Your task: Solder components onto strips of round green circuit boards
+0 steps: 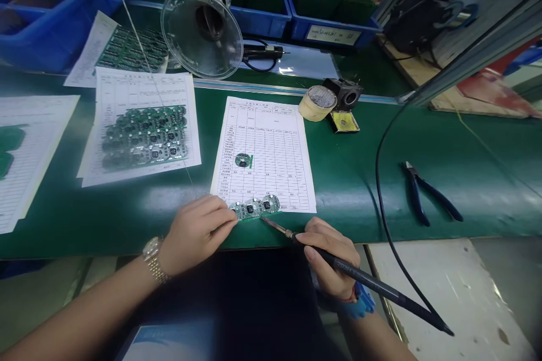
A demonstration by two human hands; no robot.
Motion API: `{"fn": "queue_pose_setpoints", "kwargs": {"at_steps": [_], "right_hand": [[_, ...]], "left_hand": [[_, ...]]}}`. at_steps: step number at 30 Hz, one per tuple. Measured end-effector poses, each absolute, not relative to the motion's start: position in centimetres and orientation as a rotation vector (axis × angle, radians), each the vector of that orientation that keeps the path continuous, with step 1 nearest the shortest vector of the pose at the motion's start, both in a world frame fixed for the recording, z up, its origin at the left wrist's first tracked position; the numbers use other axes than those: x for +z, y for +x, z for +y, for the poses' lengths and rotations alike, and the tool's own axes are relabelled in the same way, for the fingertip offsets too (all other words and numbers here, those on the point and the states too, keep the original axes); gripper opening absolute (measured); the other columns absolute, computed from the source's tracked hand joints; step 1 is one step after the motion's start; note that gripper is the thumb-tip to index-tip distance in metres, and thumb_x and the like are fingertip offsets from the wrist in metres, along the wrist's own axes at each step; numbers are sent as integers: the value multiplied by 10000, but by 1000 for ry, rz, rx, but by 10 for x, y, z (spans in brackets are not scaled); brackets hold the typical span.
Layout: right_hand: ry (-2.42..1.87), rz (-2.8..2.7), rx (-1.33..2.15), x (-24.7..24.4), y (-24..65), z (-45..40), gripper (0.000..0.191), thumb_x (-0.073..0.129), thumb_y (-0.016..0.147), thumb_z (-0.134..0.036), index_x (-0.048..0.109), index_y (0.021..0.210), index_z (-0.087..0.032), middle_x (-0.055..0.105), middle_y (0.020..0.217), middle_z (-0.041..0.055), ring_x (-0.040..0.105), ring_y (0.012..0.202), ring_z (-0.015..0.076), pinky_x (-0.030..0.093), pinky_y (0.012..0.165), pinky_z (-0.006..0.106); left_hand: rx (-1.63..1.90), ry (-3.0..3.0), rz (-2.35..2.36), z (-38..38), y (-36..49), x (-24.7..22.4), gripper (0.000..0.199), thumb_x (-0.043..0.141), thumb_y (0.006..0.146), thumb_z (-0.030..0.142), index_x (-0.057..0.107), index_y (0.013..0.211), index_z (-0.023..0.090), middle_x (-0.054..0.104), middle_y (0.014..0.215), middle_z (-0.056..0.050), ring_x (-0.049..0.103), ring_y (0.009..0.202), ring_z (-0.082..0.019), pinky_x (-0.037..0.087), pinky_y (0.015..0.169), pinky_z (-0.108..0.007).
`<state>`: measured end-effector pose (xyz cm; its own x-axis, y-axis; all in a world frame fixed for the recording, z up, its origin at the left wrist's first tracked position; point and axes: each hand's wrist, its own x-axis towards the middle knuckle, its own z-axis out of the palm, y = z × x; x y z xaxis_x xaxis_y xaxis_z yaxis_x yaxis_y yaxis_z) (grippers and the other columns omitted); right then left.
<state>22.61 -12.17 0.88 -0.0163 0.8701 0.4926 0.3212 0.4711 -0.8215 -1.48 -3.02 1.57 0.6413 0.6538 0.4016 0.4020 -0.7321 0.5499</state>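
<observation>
My left hand (203,228) pinches the left end of a green circuit board strip (261,206) made of several joined round boards. The strip lies at the lower edge of a printed form (279,141). In my right hand (332,256) is a black soldering iron (364,277), gripped like a pen. Its metal tip touches or nearly touches the strip's near edge; I cannot tell which. A single round circuit board (243,160) with a dark chip rests on the form, above the strip.
Blue-handled cutters (427,192) lie at right. A roll of tape (317,102), a soldering stand (345,93) and a small yellow tin (344,122) sit behind the form. More board strips (146,135) rest on papers at left. A fume extractor hood (202,34) hangs above; the iron's cable (381,192) arcs at right.
</observation>
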Motion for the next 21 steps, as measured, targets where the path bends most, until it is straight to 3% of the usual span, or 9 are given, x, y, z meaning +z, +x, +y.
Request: {"fn": "queue_pose_setpoints", "kwargs": {"at_steps": [21], "right_hand": [[-1065,-1644,596,16,223,-118,273,510,715,-62,636,927,-178,506,584,23,472,545,157,392,499,306]], "left_hand": [[755,2537,829,-28,-6,16,135,516,823,143,631,752,150,574,684,-31,507,648,-128,440,608,-265]]}}
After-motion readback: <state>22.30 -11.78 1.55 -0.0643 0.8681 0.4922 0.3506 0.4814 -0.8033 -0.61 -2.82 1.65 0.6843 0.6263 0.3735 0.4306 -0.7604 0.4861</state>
